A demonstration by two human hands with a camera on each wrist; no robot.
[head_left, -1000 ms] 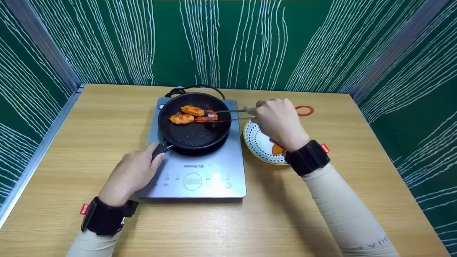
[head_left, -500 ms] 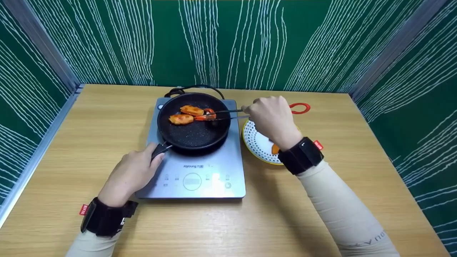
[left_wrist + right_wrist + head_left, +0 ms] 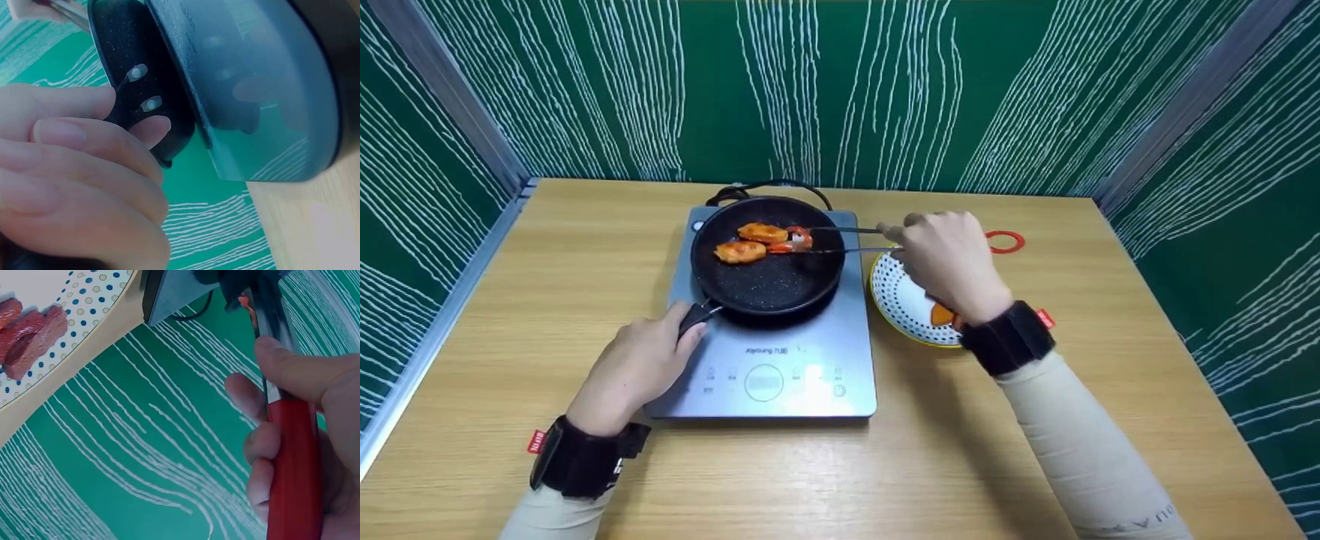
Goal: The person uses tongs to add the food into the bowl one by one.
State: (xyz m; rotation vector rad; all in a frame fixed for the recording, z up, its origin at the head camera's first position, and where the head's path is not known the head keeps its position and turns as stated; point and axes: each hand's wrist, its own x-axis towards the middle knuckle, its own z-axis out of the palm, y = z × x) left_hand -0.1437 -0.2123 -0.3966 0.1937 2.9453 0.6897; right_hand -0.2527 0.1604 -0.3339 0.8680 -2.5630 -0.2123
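My left hand (image 3: 641,360) grips the black handle (image 3: 694,319) of a frying pan (image 3: 769,289), which sits on an induction cooker. In the left wrist view the fingers of the left hand (image 3: 84,157) curl round that handle. Two orange-brown pieces of food (image 3: 740,252), looking like chicken wings, lie in the pan. My right hand (image 3: 949,259) holds tongs (image 3: 859,250), their arms spread and red tips down in the pan beside the pieces. In the right wrist view the fingers of the right hand (image 3: 337,394) wrap the tongs' red handle (image 3: 295,467).
The silver induction cooker (image 3: 810,337) has a black cable (image 3: 802,184) behind it. A dotted plate (image 3: 892,296) with a yellow rim stands right of it, partly under my right arm, holding several reddish pieces (image 3: 36,334). Green patterned panels (image 3: 840,90) enclose the wooden table (image 3: 547,262).
My right hand shifts slightly left and up, the tongs' arms drawing closer, then comes back right and down with them spread again. Left hand, pan and food stay about where they were.
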